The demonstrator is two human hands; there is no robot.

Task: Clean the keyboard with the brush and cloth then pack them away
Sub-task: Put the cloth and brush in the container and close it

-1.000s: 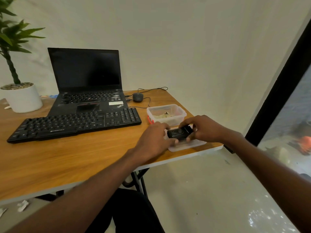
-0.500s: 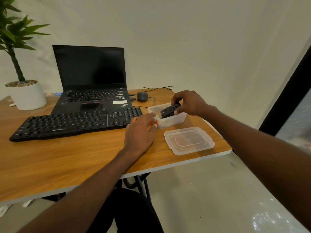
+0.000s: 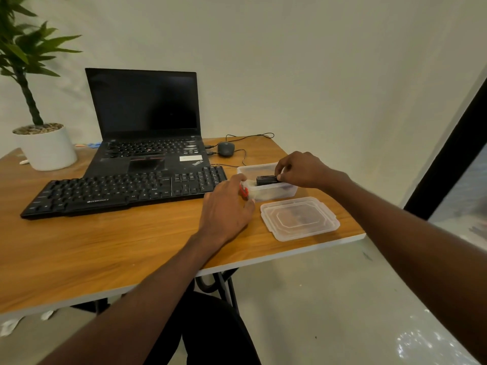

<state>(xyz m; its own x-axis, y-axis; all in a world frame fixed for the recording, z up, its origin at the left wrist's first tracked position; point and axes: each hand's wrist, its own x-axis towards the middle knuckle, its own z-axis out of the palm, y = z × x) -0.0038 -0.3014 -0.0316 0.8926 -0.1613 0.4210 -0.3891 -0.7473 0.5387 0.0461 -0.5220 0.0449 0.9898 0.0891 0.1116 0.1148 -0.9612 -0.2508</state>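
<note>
The small black oblong brush (image 3: 266,179) lies low inside the clear plastic tub (image 3: 266,192), its long axis running left to right along the tub. The right hand (image 3: 300,168) pinches it from above at its right end, a tight grip. The left hand (image 3: 226,209) rests relaxed against the tub's near-left corner by a red clip (image 3: 243,191). The clear lid (image 3: 299,218) lies just in front, near the table (image 3: 105,246) edge, with open room above it.
</note>
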